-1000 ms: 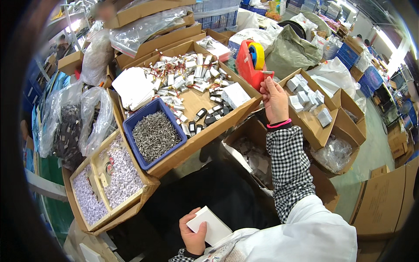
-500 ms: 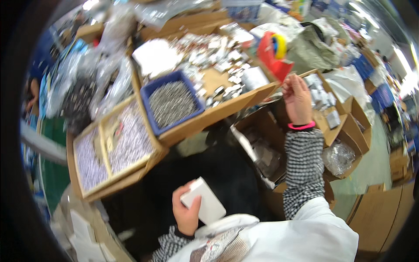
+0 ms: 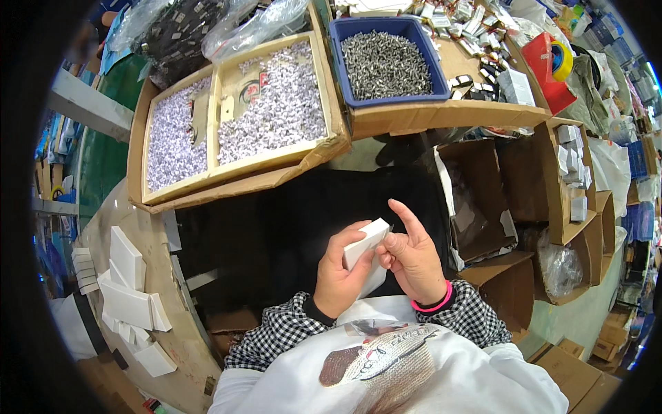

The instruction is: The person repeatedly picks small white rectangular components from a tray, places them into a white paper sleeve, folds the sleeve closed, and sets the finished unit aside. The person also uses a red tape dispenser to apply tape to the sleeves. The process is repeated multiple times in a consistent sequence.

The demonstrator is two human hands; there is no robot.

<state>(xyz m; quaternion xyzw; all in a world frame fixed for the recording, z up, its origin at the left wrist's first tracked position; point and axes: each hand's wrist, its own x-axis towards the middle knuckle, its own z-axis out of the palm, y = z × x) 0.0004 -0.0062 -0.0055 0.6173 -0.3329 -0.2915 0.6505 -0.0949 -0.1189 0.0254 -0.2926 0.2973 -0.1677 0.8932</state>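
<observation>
A small flat white box (image 3: pixel 367 243) is in my left hand (image 3: pixel 336 281), fingers around one side and thumb across its front, held tilted before my chest. Close against its right edge is my right hand (image 3: pixel 420 268). Its thumb and lower fingers are pinched together while the index finger points up. Whatever sits in that pinch is too small to make out; a thin glint shows beside the box edge. The red tape dispenser (image 3: pixel 540 62) with its yellow roll (image 3: pixel 563 62) stands at the far right corner of the bench.
Ahead lie a divided wooden tray (image 3: pixel 214 131) of small whitish pieces and a blue bin (image 3: pixel 441 90) of metal parts. More white boxes (image 3: pixel 128 303) lie on the left table. Cardboard cartons (image 3: pixel 483 200) stand at right, one holding small white boxes (image 3: pixel 571 155).
My right hand has come down from the tape dispenser to the white box. My left hand has raised and turned the box. The view has swung left and lower.
</observation>
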